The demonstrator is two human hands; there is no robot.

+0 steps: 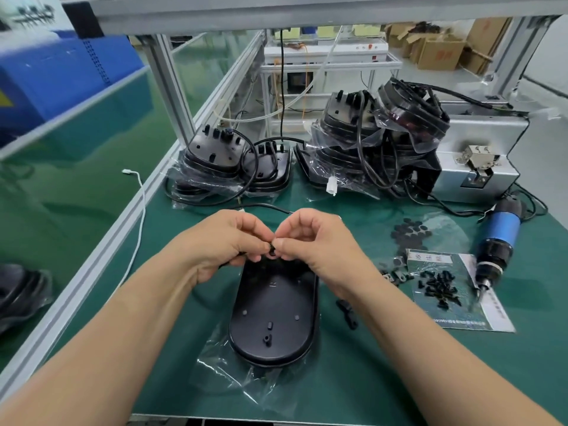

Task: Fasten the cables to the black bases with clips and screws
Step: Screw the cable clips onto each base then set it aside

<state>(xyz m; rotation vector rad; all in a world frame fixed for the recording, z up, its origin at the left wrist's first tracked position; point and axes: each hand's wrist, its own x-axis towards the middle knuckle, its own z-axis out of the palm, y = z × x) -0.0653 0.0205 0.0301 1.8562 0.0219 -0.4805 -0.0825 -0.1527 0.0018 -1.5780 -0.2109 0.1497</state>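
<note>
A black oval base (pixel 273 318) lies on a clear plastic bag in front of me, inner side up with small posts. Above its far end my left hand (pixel 227 241) grips a black cable (pixel 267 207) that runs off behind my hands. My right hand (pixel 307 241) pinches a small black clip (pixel 272 250) against the cable, fingertip to fingertip with the left. Loose black screws (pixel 438 285) lie on a printed sheet at the right, with several small clips (pixel 396 276) beside it. Another black clip (pixel 347 312) rests near my right wrist.
Stacks of bagged black bases with cables (pixel 362 142) (pixel 215 161) stand at the back. A blue electric screwdriver (pixel 498 238) lies at the right, near a grey metal machine (pixel 479 155). Black round pads (pixel 410 230) sit in a bag. A white cable (pixel 140 210) crosses the bench's left rail.
</note>
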